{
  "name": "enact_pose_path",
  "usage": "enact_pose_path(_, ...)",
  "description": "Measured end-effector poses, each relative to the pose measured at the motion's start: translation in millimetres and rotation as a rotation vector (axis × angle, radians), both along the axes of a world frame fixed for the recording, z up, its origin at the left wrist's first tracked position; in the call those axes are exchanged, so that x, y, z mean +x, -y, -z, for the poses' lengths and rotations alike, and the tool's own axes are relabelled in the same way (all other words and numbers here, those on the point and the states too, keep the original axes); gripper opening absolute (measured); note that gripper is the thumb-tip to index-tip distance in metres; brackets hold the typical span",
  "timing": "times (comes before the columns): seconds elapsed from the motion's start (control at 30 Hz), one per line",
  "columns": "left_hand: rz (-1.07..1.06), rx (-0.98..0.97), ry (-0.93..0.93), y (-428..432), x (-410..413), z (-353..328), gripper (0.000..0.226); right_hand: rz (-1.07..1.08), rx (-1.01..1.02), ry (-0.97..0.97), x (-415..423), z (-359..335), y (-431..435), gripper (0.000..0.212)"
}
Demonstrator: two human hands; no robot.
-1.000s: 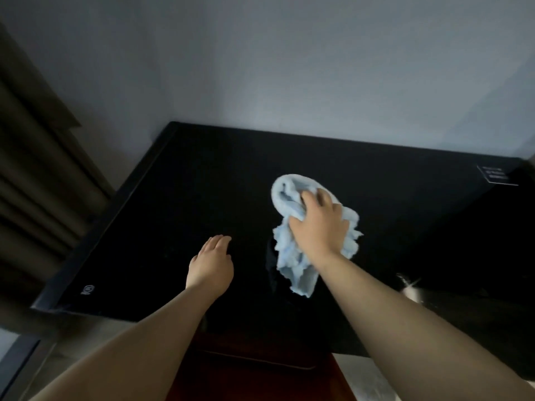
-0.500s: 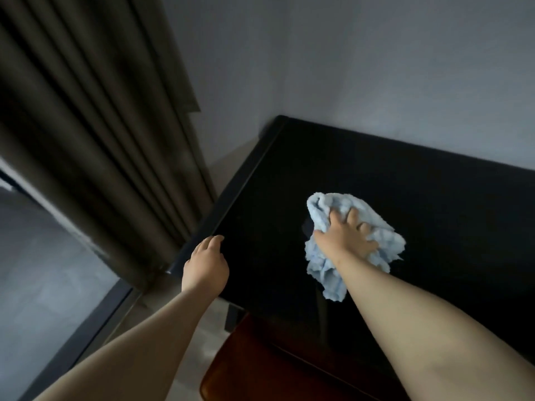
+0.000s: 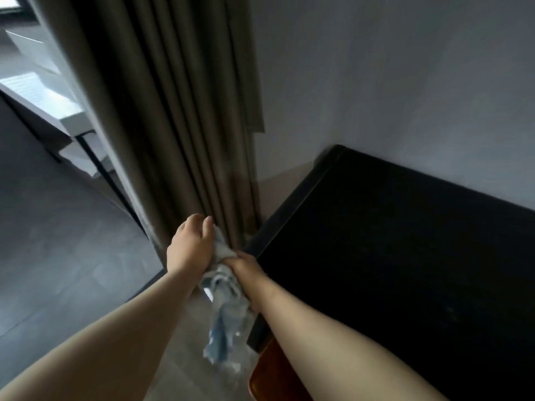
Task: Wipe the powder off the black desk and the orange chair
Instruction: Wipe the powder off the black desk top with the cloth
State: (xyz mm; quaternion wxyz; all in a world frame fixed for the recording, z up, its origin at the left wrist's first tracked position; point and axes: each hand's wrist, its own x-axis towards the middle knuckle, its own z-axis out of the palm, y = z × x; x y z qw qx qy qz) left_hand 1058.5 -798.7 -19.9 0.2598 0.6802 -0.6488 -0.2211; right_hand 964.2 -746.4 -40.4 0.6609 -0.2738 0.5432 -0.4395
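head view: one camera only
cloth (image 3: pixel 228 322): held off the black desk (image 3: pixel 390 256), left of its edge, tail hanging over floor (image 3: pixel 72 256)
left hand (image 3: pixel 189 247): fingers curled round cloth's top
right hand (image 3: pixel 246 267): gripping bunched middle
orange chair (image 3: pixel 269 377): corner under desk edge
handling: likely soft, light, limp; bunch in palm, not by corner

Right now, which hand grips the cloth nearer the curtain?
The left hand, holding the top of the light blue cloth by the curtain; the right hand grips lower, beside the black desk.
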Motion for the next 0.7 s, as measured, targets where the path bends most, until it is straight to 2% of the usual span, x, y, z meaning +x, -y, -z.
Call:
enact_pose_path(0.07,0.013,-0.029,-0.052,0.4,4.0,-10.7,0.036,-0.032,-0.019,0.235,-0.7,-14.1,10.3,0.038)
enact_pose_path(0.1,0.008,-0.045,-0.082,0.1,7.1,-15.5,0.037,-0.088,-0.011,0.211,0.3,-21.1,14.3,0.039)
enact_pose_path(0.13,-0.004,-0.061,-0.097,0.0,11.0,-19.4,0.037,-0.17,-0.009,0.044,0.8,-27.7,16.8,0.038)
enact_pose_path(0.2,-0.032,-0.088,-0.059,0.6,22.2,-23.4,0.038,-0.531,-0.053,-0.6,1.5,-38.7,18.2,0.04)
enact_pose_path(0.23,-0.045,-0.094,-0.02,-0.2,28.6,-23.7,0.038,-0.58,-0.109,-0.919,0.1,-39.8,20.9,0.039)
enact_pose_path(0.27,-0.052,-0.097,0.008,-2.0,34.6,-23.6,0.037,-0.497,-0.173,-1.064,-1.1,-41.4,23.8,0.034)
enact_pose_path(0.33,-0.059,-0.1,0.015,-4.3,44.5,-23.1,0.035,-0.337,-0.268,-1.024,-1.9,-46.1,29.3,0.026)
enact_pose_path(0.4,-0.079,-0.094,0.013,-6.6,50.1,-22.3,0.035,-0.405,-0.301,-1.044,-1.4,-47.9,34.2,0.023)
enact_pose_path(0.47,-0.073,-0.112,0.022,-7.1,51.7,-22.7,0.036,-0.302,-0.323,-1.04,-6.6,-50.1,38.8,0.024)
enact_pose_path(0.57,-0.092,-0.106,0.026,-6.1,48.9,-23.6,0.038,-0.29,-0.364,-1.086,-13.5,-49.9,43.6,0.021)
enact_pose_path(0.63,-0.077,-0.106,0.03,-7.4,44.4,-22.9,0.042,-0.206,-0.368,-1.04,-14.8,-51.4,43.9,0.02)
enact_pose_path(0.7,-0.071,-0.099,0.035,-7.8,39.5,-23.6,0.044,-0.248,-0.357,-1.029,-14.1,-48.5,45.4,0.023)
